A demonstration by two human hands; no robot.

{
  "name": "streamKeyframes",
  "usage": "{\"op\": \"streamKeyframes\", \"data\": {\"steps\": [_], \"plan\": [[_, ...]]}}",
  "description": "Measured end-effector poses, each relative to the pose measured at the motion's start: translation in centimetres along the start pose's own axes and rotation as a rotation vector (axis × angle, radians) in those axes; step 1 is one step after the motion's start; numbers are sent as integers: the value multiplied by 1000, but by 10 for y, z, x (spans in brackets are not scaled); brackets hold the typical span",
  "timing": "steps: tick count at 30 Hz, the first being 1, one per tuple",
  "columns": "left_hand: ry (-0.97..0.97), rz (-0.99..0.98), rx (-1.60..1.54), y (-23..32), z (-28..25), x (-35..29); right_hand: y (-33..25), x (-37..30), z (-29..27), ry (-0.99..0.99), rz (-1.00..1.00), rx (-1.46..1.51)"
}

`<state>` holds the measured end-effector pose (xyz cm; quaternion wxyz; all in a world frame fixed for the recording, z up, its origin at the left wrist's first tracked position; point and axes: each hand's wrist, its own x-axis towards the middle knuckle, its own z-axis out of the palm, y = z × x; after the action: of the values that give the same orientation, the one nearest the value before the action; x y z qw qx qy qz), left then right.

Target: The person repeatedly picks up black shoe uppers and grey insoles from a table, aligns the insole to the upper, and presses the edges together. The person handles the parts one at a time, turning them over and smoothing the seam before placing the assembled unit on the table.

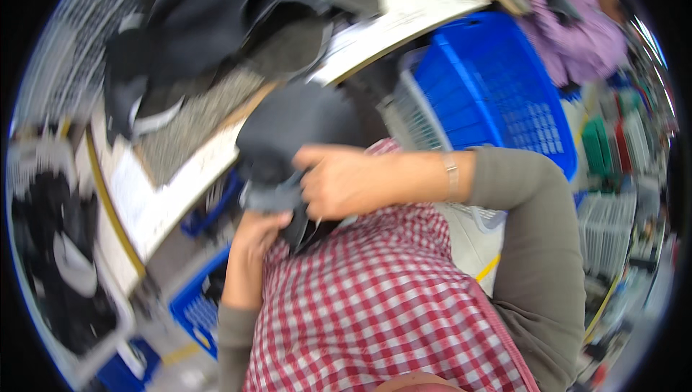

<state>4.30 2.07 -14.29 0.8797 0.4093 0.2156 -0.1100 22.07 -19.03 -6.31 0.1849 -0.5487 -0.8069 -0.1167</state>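
Both hands' grip is closed: right hand (339, 179) and left hand (256, 237) clutching dark fabric piece (295, 125).

Your right hand (339, 183) is in the middle of the frame, on top of a dark piece of material (295, 129). Your left hand (256, 237) is just below it, under the same piece. Your apron (375, 298) fills the lower middle. A worktable (166, 190) runs from the left side up to the top middle, behind the piece you hold. More dark pieces (209, 24) lie in a heap on the table at the upper left. A big basket (490, 82) sits at the upper right, behind your right arm. Another person (577, 32) is at the far upper right. A small crate (198, 305) is at the lower left, below the table.
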Motion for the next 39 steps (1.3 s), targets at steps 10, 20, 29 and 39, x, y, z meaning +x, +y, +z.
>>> {"op": "streamKeyframes", "data": {"steps": [10, 20, 29, 39], "plan": [[209, 309, 1375, 39, 42, -11, -21, -7, -5, -113, 262, -42], [-6, 146, 906, 27, 73, 7, -25, -6, -3, -75, 420, 107], [30, 199, 603, 17, 66, 3, -23, -42, 19, 97, 1296, 1276], [36, 100, 598, 21, 67, 7, -24, -50, 30, 215, 1218, 1434]]}}
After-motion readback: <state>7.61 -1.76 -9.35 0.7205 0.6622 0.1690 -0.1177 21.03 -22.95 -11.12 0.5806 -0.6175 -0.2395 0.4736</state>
